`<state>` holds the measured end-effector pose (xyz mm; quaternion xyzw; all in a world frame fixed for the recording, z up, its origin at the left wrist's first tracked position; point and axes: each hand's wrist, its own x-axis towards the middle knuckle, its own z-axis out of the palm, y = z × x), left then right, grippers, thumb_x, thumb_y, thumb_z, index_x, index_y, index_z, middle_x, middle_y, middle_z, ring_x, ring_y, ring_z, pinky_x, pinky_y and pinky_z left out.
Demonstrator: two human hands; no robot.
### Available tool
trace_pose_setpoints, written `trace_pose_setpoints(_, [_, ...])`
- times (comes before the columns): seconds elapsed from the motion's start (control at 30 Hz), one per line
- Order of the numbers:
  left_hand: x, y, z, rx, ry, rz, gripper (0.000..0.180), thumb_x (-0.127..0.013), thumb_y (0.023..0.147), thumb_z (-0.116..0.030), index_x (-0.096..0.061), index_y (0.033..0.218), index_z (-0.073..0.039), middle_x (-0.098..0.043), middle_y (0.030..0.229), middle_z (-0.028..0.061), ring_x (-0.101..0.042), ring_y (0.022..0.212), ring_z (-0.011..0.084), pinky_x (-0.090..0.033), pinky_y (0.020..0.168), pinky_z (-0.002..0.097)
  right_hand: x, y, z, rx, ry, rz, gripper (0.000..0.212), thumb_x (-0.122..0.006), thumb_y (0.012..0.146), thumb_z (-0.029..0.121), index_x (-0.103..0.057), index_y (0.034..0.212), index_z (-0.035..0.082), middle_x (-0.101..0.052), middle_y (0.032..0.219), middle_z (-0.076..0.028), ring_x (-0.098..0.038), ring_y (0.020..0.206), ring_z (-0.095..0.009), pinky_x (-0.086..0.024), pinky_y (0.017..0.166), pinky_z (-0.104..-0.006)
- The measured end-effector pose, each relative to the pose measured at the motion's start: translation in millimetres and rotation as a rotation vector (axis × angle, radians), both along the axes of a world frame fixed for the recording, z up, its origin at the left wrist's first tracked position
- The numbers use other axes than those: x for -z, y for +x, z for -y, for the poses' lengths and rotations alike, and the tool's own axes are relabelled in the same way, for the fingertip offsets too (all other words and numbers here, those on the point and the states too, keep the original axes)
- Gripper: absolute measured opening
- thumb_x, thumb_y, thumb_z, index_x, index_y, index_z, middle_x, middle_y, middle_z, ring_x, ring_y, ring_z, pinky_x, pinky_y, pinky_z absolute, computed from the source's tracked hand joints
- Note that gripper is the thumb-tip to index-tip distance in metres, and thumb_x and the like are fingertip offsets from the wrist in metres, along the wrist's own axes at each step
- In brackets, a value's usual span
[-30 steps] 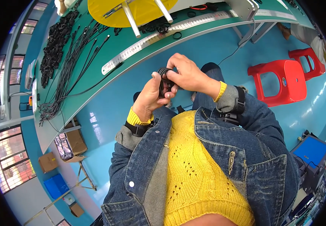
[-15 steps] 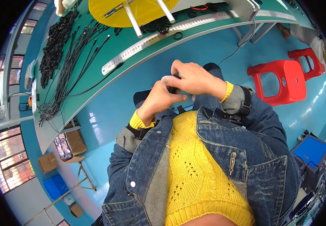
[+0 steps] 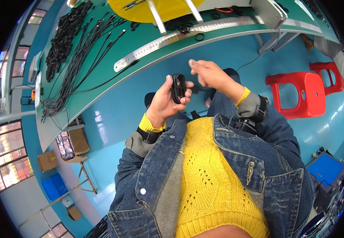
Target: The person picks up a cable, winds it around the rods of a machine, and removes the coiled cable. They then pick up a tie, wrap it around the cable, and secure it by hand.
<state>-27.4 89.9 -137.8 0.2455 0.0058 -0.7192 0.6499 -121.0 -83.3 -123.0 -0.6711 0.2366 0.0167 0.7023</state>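
A small oval coil of black cable (image 3: 175,89) stands upright in my left hand (image 3: 162,100), its thumb on one side and its fingers curled round the other. To the right and a little higher is my right hand (image 3: 216,77), apart from the coil, with its fingers bent and pressed together. A dark, blurred strip runs from the coil toward the underside of the right hand. What the right fingers grip, if anything, cannot be made out. Both hands are in front of the green table (image 3: 100,85), over my lap.
Long loose black cables (image 3: 74,73) and a heap of coiled ones (image 3: 62,43) lie on the table's left side. A steel ruler (image 3: 152,48) runs along the front edge, below a yellow disc (image 3: 152,12). Red stools (image 3: 314,95) stand at right; a cardboard box (image 3: 78,139) at lower left.
My hands have moved apart: the right one has drawn up and to the right, off the left. The coil, mostly hidden between them before, now shows in my left hand. The view has shifted slightly.
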Motion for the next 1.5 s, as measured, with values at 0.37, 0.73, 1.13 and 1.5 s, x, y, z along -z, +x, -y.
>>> trace_pose_setpoints(0.37, [2.6,22.1,-47.5,-0.187,-0.173,-0.129,0.042,-0.05,0.082,-0.018,-0.044,0.116,0.005,-0.049,0.102,0.0158,-0.044,0.076,0.0172,-0.036,0.052,0.0207,44.3,-21.7,-4.9,-0.148,0.095,-0.134,0.029,-0.048,0.089,0.032,-0.054,0.078,0.005,-0.046,0.052,0.001,-0.038,0.042,-0.005,-0.029,0.039,-0.0202])
trace_pose_setpoints(0.73, [-159.4,294.3,-160.0,-1.289,0.09,1.013,0.034,-0.051,0.087,-0.024,-0.049,0.1,0.007,-0.047,0.118,0.0267,-0.052,0.104,0.0338,-0.045,0.087,0.0409,54.8,-16.6,-13.1,-0.237,0.076,-0.19,0.019,-0.054,0.084,0.013,-0.052,0.07,0.001,-0.051,0.056,-0.001,-0.045,0.05,-0.008,-0.037,0.047,-0.0243])
trace_pose_setpoints(1.13, [-44.6,326.6,-148.6,-0.548,1.671,2.043,0.037,-0.056,0.079,-0.035,-0.058,0.112,-0.018,-0.059,0.11,0.0072,-0.05,0.11,0.0305,-0.035,0.089,0.0546,73.8,-13.8,-14.0,-0.24,-0.069,-0.199,0.014,-0.054,0.082,0.017,-0.055,0.074,0.004,-0.049,0.055,0.001,-0.043,0.046,-0.006,-0.033,0.041,-0.0207])
trace_pose_setpoints(1.5, [-128.0,313.1,-115.1,-0.325,1.859,2.183,0.034,-0.046,0.084,-0.045,-0.06,0.107,-0.023,-0.059,0.109,0.0078,-0.05,0.106,0.0303,-0.016,0.087,0.075,68.8,-11.7,-15.0,-0.262,-0.117,-0.191,0.014,-0.053,0.082,0.015,-0.054,0.072,0.004,-0.049,0.058,0.0,-0.045,0.049,-0.006,-0.034,0.044,-0.0213])
